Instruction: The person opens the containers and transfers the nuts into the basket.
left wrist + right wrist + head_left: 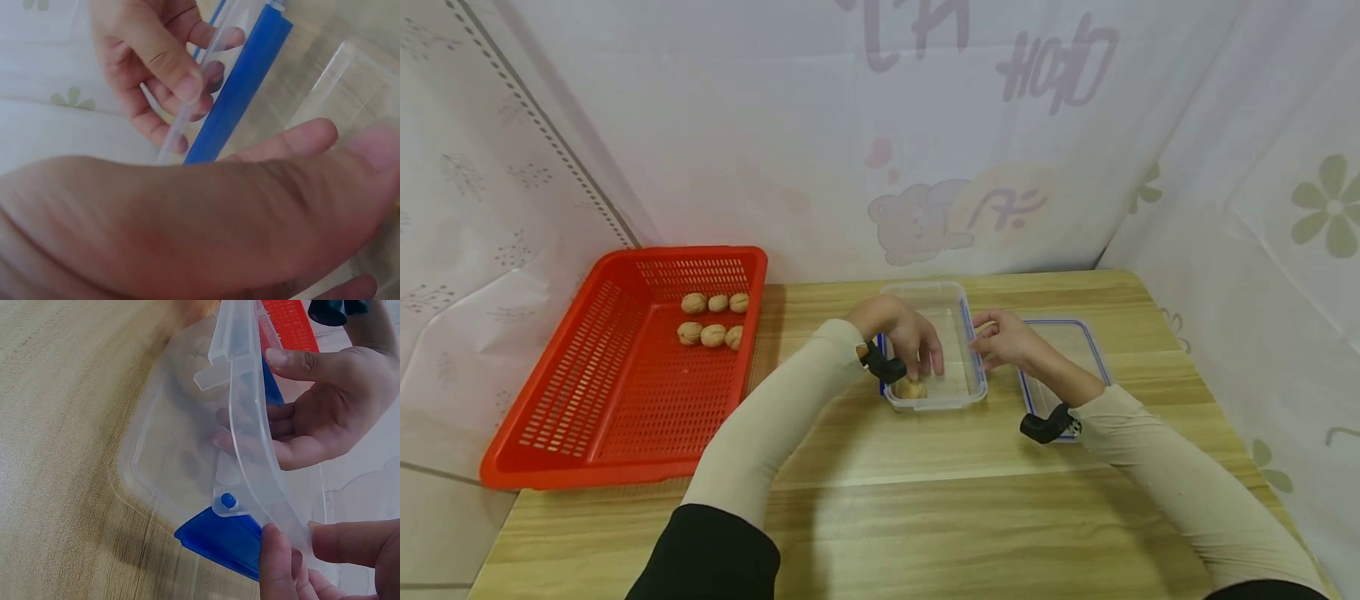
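A clear plastic storage box (955,321) with blue side latches stands on the wooden table. One walnut (911,389) lies in its near left corner, seen through the wall in the right wrist view. My left hand (912,335) reaches down into the box, fingers loosely spread just beyond the walnut. In the right wrist view, the left thumb and fingers stand apart, with nothing between them. My right hand (1009,340) holds the box's right side, thumb and fingers pinching the rim (275,481) beside a blue latch (222,540).
Left of the box is a red plastic basket (640,408) with several walnuts (713,335) in two rows. A clear lid (1063,335) with a blue seal lies under the right forearm. Printed white cloth (760,150) hangs behind the table (910,517).
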A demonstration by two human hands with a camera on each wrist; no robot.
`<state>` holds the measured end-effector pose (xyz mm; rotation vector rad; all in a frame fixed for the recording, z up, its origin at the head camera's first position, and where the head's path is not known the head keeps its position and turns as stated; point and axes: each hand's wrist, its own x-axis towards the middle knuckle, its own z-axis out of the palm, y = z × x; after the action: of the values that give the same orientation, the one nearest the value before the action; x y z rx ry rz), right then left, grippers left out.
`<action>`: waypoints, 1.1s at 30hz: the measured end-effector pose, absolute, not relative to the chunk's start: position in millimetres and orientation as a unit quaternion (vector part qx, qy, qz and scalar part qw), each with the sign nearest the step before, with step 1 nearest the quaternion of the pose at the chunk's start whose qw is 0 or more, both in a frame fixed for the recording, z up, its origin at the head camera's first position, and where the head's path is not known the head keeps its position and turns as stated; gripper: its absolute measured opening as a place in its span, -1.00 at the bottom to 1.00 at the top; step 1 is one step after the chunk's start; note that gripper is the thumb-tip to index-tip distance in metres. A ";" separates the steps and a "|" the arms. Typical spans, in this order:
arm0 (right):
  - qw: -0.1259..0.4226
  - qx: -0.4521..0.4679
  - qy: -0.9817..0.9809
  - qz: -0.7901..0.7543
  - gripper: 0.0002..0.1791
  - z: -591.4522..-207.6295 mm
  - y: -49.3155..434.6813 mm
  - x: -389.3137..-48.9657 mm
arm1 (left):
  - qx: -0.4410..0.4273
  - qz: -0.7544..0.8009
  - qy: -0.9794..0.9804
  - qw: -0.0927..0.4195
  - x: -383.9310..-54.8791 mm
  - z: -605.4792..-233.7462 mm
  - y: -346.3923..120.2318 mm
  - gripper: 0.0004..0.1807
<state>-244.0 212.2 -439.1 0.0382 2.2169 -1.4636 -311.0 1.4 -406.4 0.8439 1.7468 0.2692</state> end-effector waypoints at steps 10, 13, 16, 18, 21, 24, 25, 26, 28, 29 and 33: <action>0.243 0.015 0.808 -0.536 -0.45 -437.6 213.1 -243.8 | 0.313 0.053 0.767 0.557 -303.0 -402.5 8.5 -0.55; 0.245 0.015 0.807 -0.537 -0.46 -437.4 212.9 -243.9 | 0.313 0.034 0.766 0.560 -301.5 -401.2 9.5 -0.56; 0.243 0.014 0.808 -0.537 -0.46 -436.8 212.7 -243.8 | 0.311 0.034 0.764 0.564 -300.8 -400.4 9.6 -0.57; 0.242 0.016 0.808 -0.538 -0.47 -435.9 212.4 -243.6 | 0.310 0.036 0.766 0.562 -300.1 -399.6 9.3 -0.57; 0.243 0.016 0.806 -0.539 -0.48 -434.8 211.9 -243.1 | 0.309 0.035 0.772 0.555 -298.6 -399.0 9.1 -0.59; 0.245 0.016 0.805 -0.541 -0.48 -435.0 211.5 -242.7 | 0.303 0.039 0.774 0.555 -296.5 -399.5 9.2 -0.59; 0.245 0.016 0.805 -0.540 -0.48 -435.3 211.4 -242.6 | 0.299 0.043 0.773 0.558 -295.8 -399.9 9.3 -0.58; 0.244 0.016 0.805 -0.540 -0.49 -435.7 211.4 -242.7 | 0.297 0.048 0.772 0.560 -295.0 -400.2 9.4 -0.58; 0.244 0.016 0.807 -0.538 -0.49 -436.0 211.3 -242.6 | 0.289 0.058 0.769 0.567 -293.8 -400.6 10.0 -0.56; 0.243 0.017 0.807 -0.537 -0.49 -436.0 211.3 -242.6 | 0.286 0.062 0.769 0.569 -293.1 -400.8 10.3 -0.56; 0.242 0.014 0.807 -0.538 -0.50 -436.7 211.0 -243.4 | 0.277 0.079 0.763 0.579 -291.5 -403.0 11.8 -0.56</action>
<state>-243.4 211.0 -436.7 0.0393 2.2066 -1.4700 -291.5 11.8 -403.0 0.6480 1.7829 0.1857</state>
